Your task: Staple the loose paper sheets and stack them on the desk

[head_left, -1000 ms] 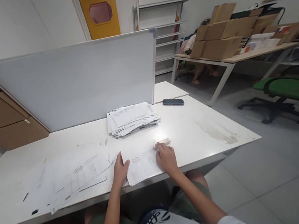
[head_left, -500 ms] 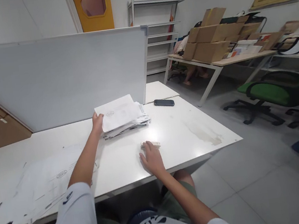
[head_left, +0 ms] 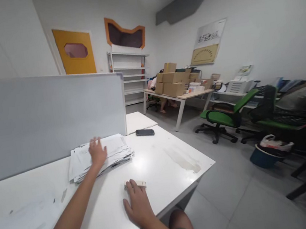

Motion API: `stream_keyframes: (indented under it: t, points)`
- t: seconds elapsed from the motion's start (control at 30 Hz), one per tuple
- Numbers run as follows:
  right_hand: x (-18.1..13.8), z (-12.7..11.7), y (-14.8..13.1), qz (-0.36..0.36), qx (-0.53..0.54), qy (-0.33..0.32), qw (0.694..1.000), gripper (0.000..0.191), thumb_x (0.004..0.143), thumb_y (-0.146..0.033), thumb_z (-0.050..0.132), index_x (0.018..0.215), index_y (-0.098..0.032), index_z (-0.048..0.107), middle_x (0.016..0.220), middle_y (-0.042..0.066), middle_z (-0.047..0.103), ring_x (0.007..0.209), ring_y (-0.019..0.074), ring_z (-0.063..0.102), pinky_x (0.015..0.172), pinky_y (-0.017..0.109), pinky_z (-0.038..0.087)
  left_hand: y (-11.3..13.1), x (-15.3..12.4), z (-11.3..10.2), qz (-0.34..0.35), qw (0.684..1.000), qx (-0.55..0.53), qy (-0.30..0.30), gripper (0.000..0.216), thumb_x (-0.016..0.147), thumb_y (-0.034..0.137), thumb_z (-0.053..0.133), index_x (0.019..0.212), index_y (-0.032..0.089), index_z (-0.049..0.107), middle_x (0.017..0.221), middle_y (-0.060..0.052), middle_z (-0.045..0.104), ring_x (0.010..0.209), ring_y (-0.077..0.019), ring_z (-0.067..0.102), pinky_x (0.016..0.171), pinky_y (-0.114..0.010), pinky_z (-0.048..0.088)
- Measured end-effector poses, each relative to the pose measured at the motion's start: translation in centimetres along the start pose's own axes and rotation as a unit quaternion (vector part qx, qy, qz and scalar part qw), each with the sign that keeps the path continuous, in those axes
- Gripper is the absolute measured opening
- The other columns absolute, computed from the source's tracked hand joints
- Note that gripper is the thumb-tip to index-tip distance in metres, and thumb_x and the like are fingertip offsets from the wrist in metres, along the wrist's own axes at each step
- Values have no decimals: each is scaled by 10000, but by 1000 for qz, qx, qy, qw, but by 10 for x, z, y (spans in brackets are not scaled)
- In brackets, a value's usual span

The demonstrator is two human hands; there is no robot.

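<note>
Lying stacked, the white papers (head_left: 115, 147) look uneven-edged.

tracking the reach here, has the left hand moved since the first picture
Yes: the left hand has moved toward the whiteboard, from near the front edge of the table to the paper stack.

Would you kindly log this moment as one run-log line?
left hand: spread over loose white paper stack | right hand: fingers on small cream oblong object | beside stack: black rectangular phone
</note>
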State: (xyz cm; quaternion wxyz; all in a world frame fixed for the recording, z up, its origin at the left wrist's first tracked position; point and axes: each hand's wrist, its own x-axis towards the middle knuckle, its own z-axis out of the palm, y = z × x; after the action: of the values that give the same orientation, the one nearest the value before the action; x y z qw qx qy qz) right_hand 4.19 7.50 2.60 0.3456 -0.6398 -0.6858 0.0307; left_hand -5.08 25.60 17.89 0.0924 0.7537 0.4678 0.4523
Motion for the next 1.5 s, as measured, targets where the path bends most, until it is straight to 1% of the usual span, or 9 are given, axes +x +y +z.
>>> stream_keyframes:
  t: [0.2, 0.4, 0.57, 0.77, 0.87, 0.97, 1.17, 1.33, 1.5]
  points:
    - [-13, -12, 9, -26, -15, -28, 999, 501, 901, -283, 410, 1357, -86, 482, 1383, 258, 506, 1259, 392, 505, 997, 549, 415, 11, -173, -45, 88, 988, 84, -98, 323, 863, 293, 593, 1178, 303, 660, 1391, -48, 564, 1420, -321, 348, 1146, -525, 310]
    - [-24, -19, 21, -41, -33, -15, 998, 452, 884, -274, 442, 1287, -79, 503, 1322, 246, 529, 1205, 368, 524, 971, 511, 409, -65, -286, -168, -277, 916, 287, -49, 570, 822, 403, 611, 1317, 125, 563, 1445, -197, 485, 1430, -420, 288, 1163, -602, 207]
    - [-33, -23, 23, -66, -49, 7, 997, 377, 878, -252, 446, 1221, -123, 537, 1266, 212, 566, 1152, 342, 548, 924, 468, 404, -59, -364, -171, -298, 900, 302, -95, 689, 880, 452, 518, 1457, 95, 404, 1561, -185, 310, 1474, -405, 166, 1186, -585, 118]
    - [-36, -25, 30, -92, -37, 51, 994, 357, 866, -246, 461, 1180, -107, 556, 1178, 227, 598, 1087, 338, 571, 848, 449, 434, -17, -365, -142, -194, 931, 277, -136, 542, 950, 437, 428, 1427, 182, 467, 1517, -98, 424, 1449, -320, 286, 1208, -525, 139]
    - [-48, -28, 25, -103, 51, 32, 993, 284, 866, -259, 468, 1077, -132, 609, 1067, 187, 645, 961, 291, 609, 829, 431, 451, -32, -346, -157, -215, 916, 318, -120, 560, 959, 439, 397, 1443, 159, 444, 1549, -99, 371, 1473, -322, 224, 1215, -527, 113]
    - [-82, -32, 2, 30, 213, 6, 977, 228, 874, -323, 476, 929, -172, 638, 874, 101, 662, 782, 224, 600, 755, 381, 475, -52, -335, -172, -274, 892, 332, -139, 653, 954, 472, 392, 1482, 88, 364, 1579, -149, 287, 1487, -355, 160, 1207, -549, 119]
    - [-164, -34, -38, 325, 495, -211, 778, 427, 705, -563, 691, 889, -178, 686, 801, 56, 700, 616, 179, 600, 479, 280, 444, -29, -357, -154, -195, 921, 266, -209, 650, 949, 473, 425, 1498, 139, 331, 1585, -122, 283, 1498, -300, 147, 1216, -521, 113]
    - [-161, -41, -21, 499, 534, -167, 662, 563, 662, -639, 694, 1021, -205, 686, 998, 67, 747, 908, 266, 700, 671, 365, 588, 7, -373, -137, -143, 945, 192, -224, 585, 966, 435, 422, 1494, 201, 337, 1570, -94, 327, 1501, -266, 155, 1217, -530, 122]
    - [-132, -58, -9, 460, 474, -165, 733, 547, 567, -496, 800, 1009, -192, 693, 1009, 75, 757, 944, 287, 694, 814, 403, 578, 24, -377, -124, -206, 961, 135, -122, 502, 963, 382, 450, 1437, 223, 402, 1518, -109, 410, 1480, -295, 216, 1190, -547, 221]
